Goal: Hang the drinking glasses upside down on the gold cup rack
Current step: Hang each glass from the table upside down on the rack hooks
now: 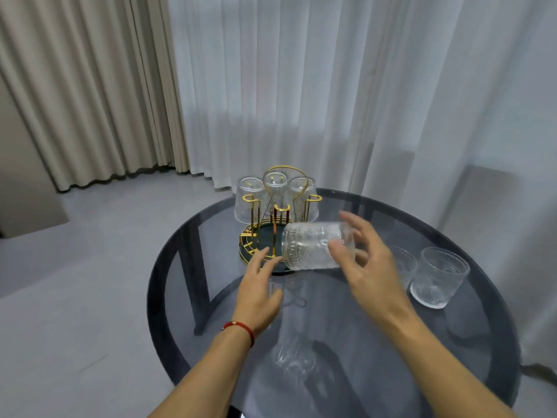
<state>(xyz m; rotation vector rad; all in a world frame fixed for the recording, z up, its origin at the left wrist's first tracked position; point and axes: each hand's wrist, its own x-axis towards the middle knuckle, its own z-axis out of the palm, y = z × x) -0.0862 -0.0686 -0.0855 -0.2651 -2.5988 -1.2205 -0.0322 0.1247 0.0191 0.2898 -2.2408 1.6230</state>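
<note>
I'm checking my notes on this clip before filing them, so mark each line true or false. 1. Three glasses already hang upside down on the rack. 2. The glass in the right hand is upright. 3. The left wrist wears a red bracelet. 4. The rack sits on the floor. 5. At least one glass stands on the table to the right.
1. True: three inverted glasses hang on the far pegs of the gold rack.
2. False: the right hand holds the glass on its side, mouth toward the rack.
3. True: a red bracelet circles the left wrist.
4. False: it sits on the round dark glass table.
5. True: an upright glass stands there.
</note>
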